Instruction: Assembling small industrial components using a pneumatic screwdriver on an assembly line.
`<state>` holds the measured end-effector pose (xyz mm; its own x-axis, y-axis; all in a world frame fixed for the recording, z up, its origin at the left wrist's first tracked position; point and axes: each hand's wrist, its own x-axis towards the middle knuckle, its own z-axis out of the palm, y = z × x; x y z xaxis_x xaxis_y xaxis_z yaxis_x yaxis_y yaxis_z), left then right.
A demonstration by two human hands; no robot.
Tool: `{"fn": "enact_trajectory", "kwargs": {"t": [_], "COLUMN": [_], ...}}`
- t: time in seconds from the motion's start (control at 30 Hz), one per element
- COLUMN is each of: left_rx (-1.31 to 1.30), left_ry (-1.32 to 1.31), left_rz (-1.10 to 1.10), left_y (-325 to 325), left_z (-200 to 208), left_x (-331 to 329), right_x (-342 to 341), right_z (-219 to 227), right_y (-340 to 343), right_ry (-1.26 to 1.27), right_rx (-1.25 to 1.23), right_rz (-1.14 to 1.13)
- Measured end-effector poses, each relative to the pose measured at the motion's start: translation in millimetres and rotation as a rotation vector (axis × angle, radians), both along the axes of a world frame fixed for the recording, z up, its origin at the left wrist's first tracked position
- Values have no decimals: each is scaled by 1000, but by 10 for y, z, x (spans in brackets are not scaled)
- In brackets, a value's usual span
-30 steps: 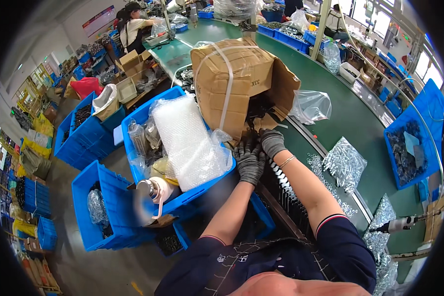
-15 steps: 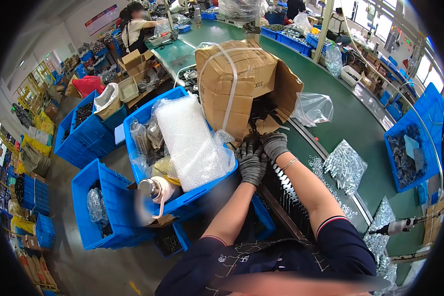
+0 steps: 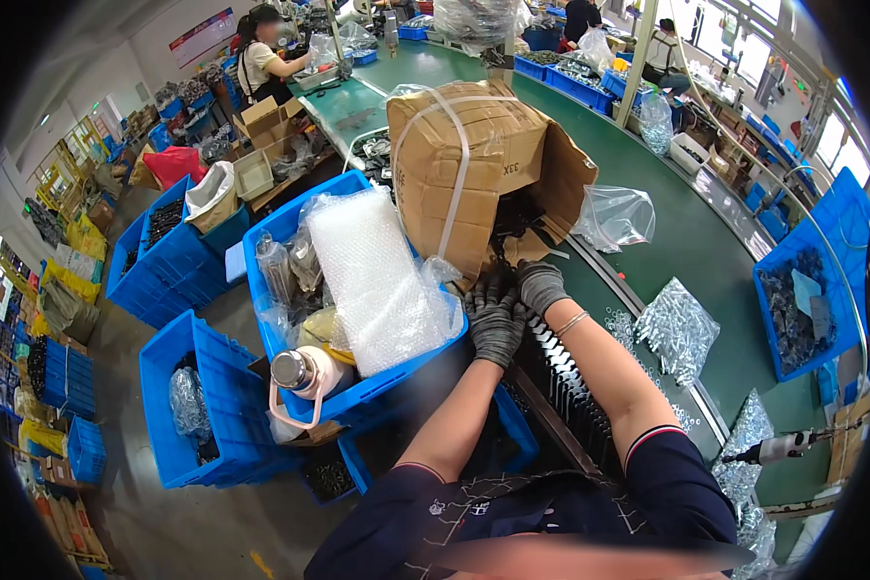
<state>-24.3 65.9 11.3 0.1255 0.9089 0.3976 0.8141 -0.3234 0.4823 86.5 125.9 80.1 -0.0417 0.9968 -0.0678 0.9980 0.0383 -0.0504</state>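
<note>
Bright windows glow at upper right beyond my green bench.
Shadow fills the open carton; fisheye edges bend into black.

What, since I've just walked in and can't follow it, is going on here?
A gloved person is working at the mouth of an open brown carton on a green table. The right-hand grip is at the opening, the left-hand grip beside it by the carton's lower edge; what they hold, if anything, is hidden. Dark parts show inside the carton, and a blue bin with bubble wrap stands to the left.
</note>
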Motion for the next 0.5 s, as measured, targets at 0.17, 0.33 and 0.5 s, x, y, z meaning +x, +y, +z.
{"fn": "enact_trajectory", "kwargs": {"t": [0.17, 0.33, 0.5], "left_rx": [39, -23, 37], "left_ry": [-13, 58, 4], "left_rz": [-25, -52, 1], "left_y": [1, -32, 21], "left_z": [-9, -14, -55], "left_x": [12, 8, 24], "right_x": [-31, 90, 75], "right_z": [31, -165, -168], "right_y": [-26, 12, 57], "right_ry": [-36, 10, -34], "right_rx": [3, 47, 109], "right_rz": [-17, 7, 74]}}
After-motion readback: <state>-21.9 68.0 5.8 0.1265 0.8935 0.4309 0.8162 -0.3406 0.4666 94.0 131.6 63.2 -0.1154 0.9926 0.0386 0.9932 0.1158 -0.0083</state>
